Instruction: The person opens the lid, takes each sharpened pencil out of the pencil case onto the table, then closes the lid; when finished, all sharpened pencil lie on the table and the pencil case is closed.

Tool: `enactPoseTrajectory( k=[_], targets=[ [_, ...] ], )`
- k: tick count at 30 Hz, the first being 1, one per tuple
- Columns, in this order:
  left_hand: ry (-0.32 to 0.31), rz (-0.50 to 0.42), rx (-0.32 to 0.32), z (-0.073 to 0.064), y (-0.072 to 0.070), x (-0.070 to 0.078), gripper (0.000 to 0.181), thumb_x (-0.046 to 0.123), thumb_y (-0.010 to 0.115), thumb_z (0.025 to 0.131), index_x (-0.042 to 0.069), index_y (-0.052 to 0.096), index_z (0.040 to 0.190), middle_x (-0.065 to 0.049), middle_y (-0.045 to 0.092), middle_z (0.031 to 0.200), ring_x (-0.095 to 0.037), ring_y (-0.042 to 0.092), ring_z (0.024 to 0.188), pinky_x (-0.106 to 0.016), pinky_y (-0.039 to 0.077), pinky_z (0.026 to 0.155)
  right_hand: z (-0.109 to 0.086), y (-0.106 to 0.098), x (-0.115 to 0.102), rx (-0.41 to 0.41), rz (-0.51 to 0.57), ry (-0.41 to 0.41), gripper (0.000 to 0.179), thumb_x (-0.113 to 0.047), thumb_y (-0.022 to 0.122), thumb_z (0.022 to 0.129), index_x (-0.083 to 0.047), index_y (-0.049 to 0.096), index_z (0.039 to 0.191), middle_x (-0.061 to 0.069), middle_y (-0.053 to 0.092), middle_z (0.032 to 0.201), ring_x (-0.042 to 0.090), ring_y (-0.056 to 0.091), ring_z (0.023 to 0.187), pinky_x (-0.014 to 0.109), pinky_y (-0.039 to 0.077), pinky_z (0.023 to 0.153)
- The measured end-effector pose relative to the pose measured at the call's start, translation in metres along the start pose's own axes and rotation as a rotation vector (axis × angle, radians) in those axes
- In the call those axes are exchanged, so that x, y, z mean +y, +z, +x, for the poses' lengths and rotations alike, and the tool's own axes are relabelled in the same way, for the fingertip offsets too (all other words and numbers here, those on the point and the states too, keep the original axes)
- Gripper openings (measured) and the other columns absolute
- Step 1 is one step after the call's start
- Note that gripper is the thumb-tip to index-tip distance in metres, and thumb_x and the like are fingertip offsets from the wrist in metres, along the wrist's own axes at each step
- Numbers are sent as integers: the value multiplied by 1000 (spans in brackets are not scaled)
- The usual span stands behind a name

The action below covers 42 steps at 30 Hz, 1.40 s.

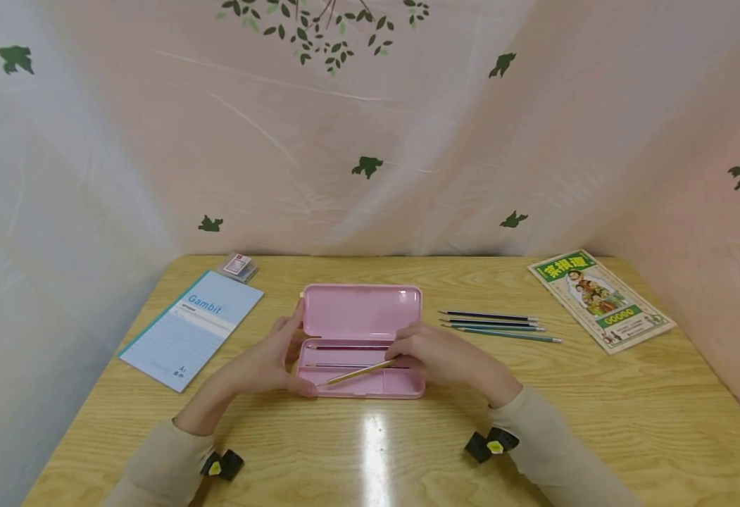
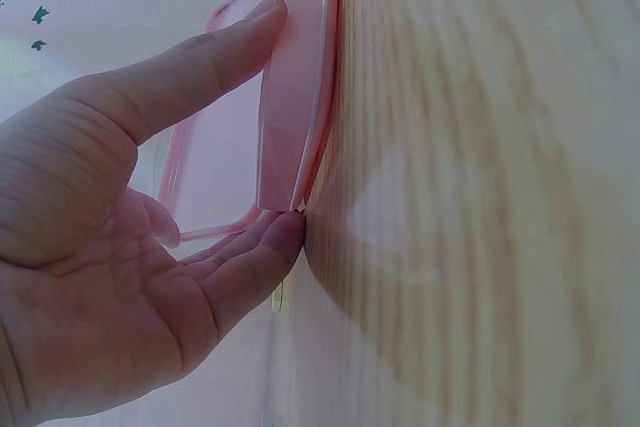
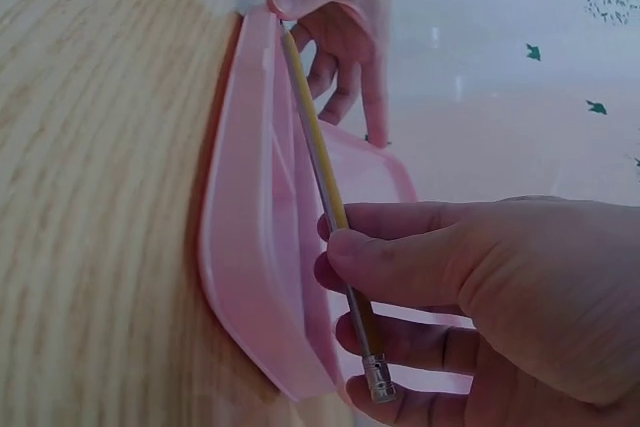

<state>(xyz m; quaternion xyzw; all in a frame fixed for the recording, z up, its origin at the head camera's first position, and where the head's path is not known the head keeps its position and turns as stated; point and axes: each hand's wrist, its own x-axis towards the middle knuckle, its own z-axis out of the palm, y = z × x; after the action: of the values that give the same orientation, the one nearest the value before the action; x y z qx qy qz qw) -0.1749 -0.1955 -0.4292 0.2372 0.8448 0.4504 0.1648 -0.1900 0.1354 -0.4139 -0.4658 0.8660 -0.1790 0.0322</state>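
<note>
A pink case (image 1: 404, 384) sits on the wooden bench (image 1: 281, 451), in front of the person and between the two hands. Its lid (image 1: 362, 310) is tipped back on the far side.

The left hand (image 1: 268, 360) grips the case's left end, the thumb at the near left corner and the fingers behind, one of them reaching up beside the lid. The right hand (image 1: 429, 352) pinches a yellow pencil (image 1: 360, 372) between thumb and fingers. The pencil slants above the near compartment, its tip close to the left thumb; in the right wrist view its silver end (image 3: 380, 377) shows past the right thumb.

Inside the case, a dark red pencil (image 1: 347, 347) lies lengthwise toward the hinge, and another pencil (image 1: 338, 365) lies nearer the middle, roughly parallel to it. A short divider (image 1: 384, 382) crosses the near side.

To the right of the case, a group of dark and green-blue pencils (image 1: 493, 327) lies on the bench, their tips toward the case. Farther right lies a booklet (image 1: 600, 299) with a green and cream cover. On the left, a light blue notebook (image 1: 198, 327) marked "Gambit" lies at an angle, with a small box (image 1: 236, 266) just beyond it.
</note>
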Motion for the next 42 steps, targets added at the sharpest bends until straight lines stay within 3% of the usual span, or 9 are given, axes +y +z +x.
enactPoseTrajectory(
  k=[7,14,19,29,36,42],
  targets=[
    [-25,3,-3,0,-1,0,141,24,95,72,18,-14,162,-24,25,148,-41,49,131,-52,42,109,-7,-13,8,20,35,13,16,-3,74,91,-11,79,105,-4,69,97,9,62,89,29,56,80],
    [-24,11,-2,0,-2,1,141,24,95,72,17,-14,162,-24,22,150,-40,45,133,-52,40,111,-23,-39,22,28,76,48,16,0,70,94,-7,77,107,0,72,102,14,67,93,36,58,82],
    [-19,-3,-3,0,-2,1,140,24,94,73,18,-13,162,-25,23,150,-41,46,132,-53,41,110,-37,-54,32,26,80,118,18,0,67,96,-5,75,111,2,71,103,15,67,95,40,59,82],
    [-8,-12,0,0,0,0,139,24,94,73,19,-13,163,-25,24,148,-42,46,132,-54,42,109,-66,-65,50,42,80,180,18,-2,68,96,-7,76,111,1,70,100,9,62,86,34,56,75],
    [-4,-15,-4,-1,-1,1,139,23,93,74,19,-14,162,-26,22,149,-43,46,132,-55,41,110,-84,-77,59,38,139,249,17,-7,67,98,-7,76,112,0,70,104,8,59,86,29,54,74],
    [-9,-3,-6,-1,-1,1,139,24,93,74,20,-13,162,-24,24,148,-41,47,132,-54,41,110,-98,-83,69,61,156,224,16,-2,66,97,-3,75,110,5,71,103,9,62,88,29,56,72]
  ],
)
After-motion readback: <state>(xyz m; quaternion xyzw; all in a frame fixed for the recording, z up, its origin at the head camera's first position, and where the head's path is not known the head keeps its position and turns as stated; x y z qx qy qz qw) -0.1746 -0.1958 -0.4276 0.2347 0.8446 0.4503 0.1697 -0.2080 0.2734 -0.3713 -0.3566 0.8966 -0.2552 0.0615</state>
